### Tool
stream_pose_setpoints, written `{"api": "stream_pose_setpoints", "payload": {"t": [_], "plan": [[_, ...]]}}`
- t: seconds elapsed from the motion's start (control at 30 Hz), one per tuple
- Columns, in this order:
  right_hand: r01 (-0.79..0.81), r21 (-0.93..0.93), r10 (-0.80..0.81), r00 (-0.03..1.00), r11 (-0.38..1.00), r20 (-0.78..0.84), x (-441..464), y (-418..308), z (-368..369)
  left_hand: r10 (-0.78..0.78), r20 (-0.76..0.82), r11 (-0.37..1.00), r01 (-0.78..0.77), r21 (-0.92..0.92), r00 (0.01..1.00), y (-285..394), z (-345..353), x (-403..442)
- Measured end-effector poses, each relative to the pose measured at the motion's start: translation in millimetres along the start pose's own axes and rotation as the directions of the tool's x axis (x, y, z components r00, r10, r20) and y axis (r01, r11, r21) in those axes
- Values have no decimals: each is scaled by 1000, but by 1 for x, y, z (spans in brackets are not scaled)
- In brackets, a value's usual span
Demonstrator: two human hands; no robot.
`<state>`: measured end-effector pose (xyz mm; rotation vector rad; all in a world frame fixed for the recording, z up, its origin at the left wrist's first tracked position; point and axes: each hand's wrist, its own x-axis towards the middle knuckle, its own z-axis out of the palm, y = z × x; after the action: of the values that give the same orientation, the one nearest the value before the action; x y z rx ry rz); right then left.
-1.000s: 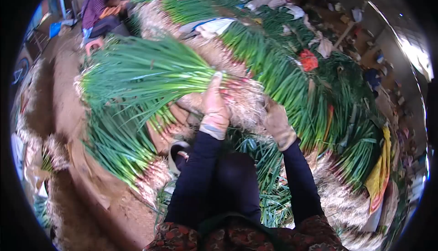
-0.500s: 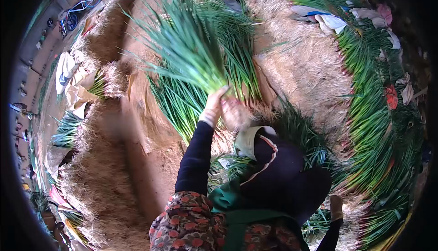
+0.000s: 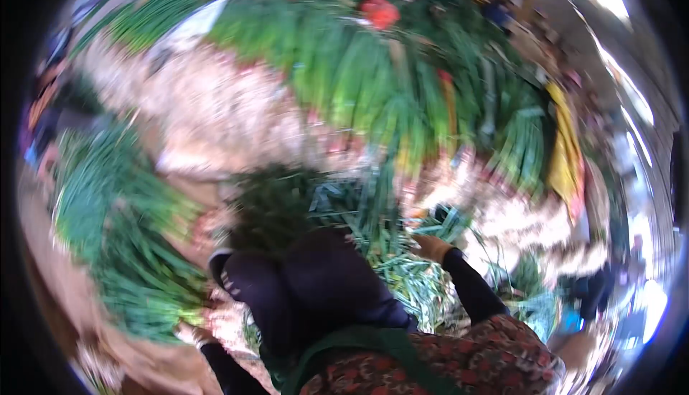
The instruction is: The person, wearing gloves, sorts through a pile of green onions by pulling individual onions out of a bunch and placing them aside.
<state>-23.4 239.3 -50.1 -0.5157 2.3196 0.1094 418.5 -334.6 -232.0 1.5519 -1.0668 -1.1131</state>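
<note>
My left hand (image 3: 194, 335) is low on the left, at the root end of a heap of green onions (image 3: 143, 280). Its fingers are blurred, and whether they grip any stalks is unclear. Just right of my knees, my right hand (image 3: 430, 248) reaches over loose green leaves (image 3: 416, 287), close to the pale roots of the long onion row. Motion smears its fingers, so what they touch cannot be made out.
A long row of green onions (image 3: 344, 72) curves across the far side, roots (image 3: 215, 100) toward me. A red bag (image 3: 379, 13) lies on it, and a yellow sack (image 3: 565, 154) is at its right end. At the far left edge, part of another person shows.
The view has swung right. The onion bunch that my left hand held up is no longer raised; that hand is now low by the left heap. My right hand has come forward beside my knees.
</note>
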Motion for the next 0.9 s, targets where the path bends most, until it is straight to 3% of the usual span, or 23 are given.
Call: {"api": "stream_pose_setpoints", "payload": {"t": [0.07, 0.13, 0.17, 0.2, 0.23, 0.27, 0.3, 0.33, 0.37, 0.4, 0.43, 0.47, 0.5, 0.53, 0.57, 0.6, 0.63, 0.67, 0.73, 0.8, 0.83, 0.87, 0.9], "plan": [[-66, 154, 86, 987, 986, -132, 3, -2, -26, -120, -52, 978, 109, -180, 991, 76, 43, 7], [-51, -424, -220, 797, 904, -563, 73, 67, 30, 165, 290, 910, -33, -413, 942, 184, 93, -24], [83, -316, -282, 695, 945, -661, 57, 61, 4, 273, 451, 807, 53, -588, 850, 227, 118, -37], [224, -224, -315, 575, 948, -756, 44, 47, -37, 402, 587, 790, 58, -611, 702, 278, 148, -66], [386, 273, -69, 676, 881, -734, 61, 47, -44, 530, 642, 771, 0, -637, 554, 325, 174, -106], [438, 694, 109, 798, 572, -593, 82, 48, -47, 513, 724, 793, 67, -605, 462, 374, 197, -153], [374, 117, -177, 664, 920, -727, 99, 52, -57, 478, 752, 821, 74, -567, 455, 409, 219, -206], [155, -516, -498, 588, 842, -637, 114, 50, -61, 468, 796, 849, 54, -525, 382, 437, 238, -259], [97, -238, -235, 708, 966, -666, 125, 35, -59, 488, 818, 833, 116, -541, 306, 441, 258, -290], [-2, 47, 30, 796, 999, -605, 137, 21, -60, 470, 850, 876, -13, -482, 238, 446, 267, -338], [-126, 315, 268, 845, 941, -463, 144, 13, -60, 552, 833, 774, -363, -519, -13, 436, 285, -366], [-124, 306, 275, 809, 944, -520, 156, 16, -51, 312, 949, 937, 176, -301, -39, 428, 294, -405], [-8, 361, 225, 795, 932, -563, 123, 2, -69, 186, 972, 953, 267, -143, -142, 408, 311, -431], [108, 409, 181, 775, 906, -606, 85, -16, -90, 145, 978, 878, 475, -59, -147, 367, 328, -452], [64, 531, 305, 758, 845, -577, 105, -8, -75, 31, 990, 894, 446, 33, -135, 315, 345, -467], [69, 512, 300, 740, 856, -602, 69, -24, -85, -87, 989, 897, 422, 130, -121, 271, 356, -476], [320, 451, 114, 699, 833, -706, 68, -21, -64, -124, 987, 931, 331, 152, -104, 245, 354, -482], [236, 505, 129, 800, 830, -586, 28, -41, -73, -165, 983, 954, 238, 181, -85, 220, 351, -483], [630, 183, -324, 601, 754, -731, 35, -47, -24, -386, 913, 897, 178, 405, -134, 159, 356, -475], [477, 495, -226, 846, 727, -483, 10, -57, -31, -402, 902, 887, 177, 426, -157, 133, 351, -474], [653, 695, -237, 757, 301, -609, 18, -56, -28, -407, 898, 885, 173, 433, -167, 125, 347, -473], [680, 703, -170, 733, 206, -659, 34, -46, -30, -404, 897, 886, 169, 433, -177, 119, 347, -472], [711, 694, -101, 703, 113, -704, 50, -36, -32, -545, 831, 780, 295, 552, -115, 183, 329, -487]]}}
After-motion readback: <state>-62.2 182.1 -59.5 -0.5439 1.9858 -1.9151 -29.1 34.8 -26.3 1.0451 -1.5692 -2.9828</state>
